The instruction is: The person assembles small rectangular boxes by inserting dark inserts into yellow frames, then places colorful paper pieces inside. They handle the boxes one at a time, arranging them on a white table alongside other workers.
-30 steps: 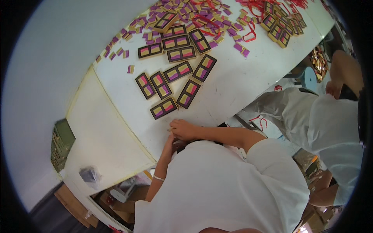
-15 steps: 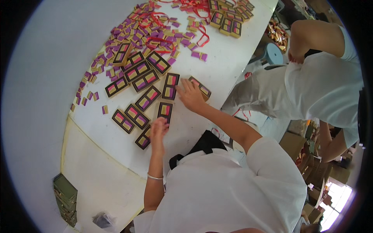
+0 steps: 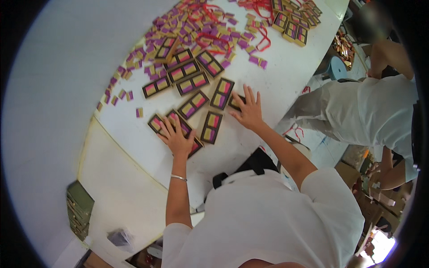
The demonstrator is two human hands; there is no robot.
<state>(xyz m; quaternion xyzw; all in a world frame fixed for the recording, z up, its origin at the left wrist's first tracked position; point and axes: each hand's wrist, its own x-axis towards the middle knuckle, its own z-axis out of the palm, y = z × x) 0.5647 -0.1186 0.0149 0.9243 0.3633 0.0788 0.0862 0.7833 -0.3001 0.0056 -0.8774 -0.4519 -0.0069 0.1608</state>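
Note:
My left hand (image 3: 178,139) lies with spread fingers over a small group of black-and-gold boxes, partly hiding a box (image 3: 182,126) whose windows show pink, gold and purple pieces. My right hand (image 3: 249,110) is also spread, its fingers over another box (image 3: 235,102) that is mostly covered. Between the hands, one box (image 3: 211,127) lies on the table and a second box (image 3: 222,93) lies just beyond it. A tilted box (image 3: 193,104) sits closer to my left hand. Farther off, several more boxes (image 3: 183,70) lie close together.
A heap of small purple-and-gold pieces (image 3: 178,27) with red ribbons (image 3: 264,39) covers the far side of the white table (image 3: 268,67). More boxes (image 3: 290,30) stand at the far right. Dark green boxes (image 3: 79,207) are stacked at lower left. Another person (image 3: 353,102) is at the right.
My left hand has moved from the nearer box onto the boxes at the left, fingers now spread. My right hand has shifted onto the box at the right. The view has swung slightly.

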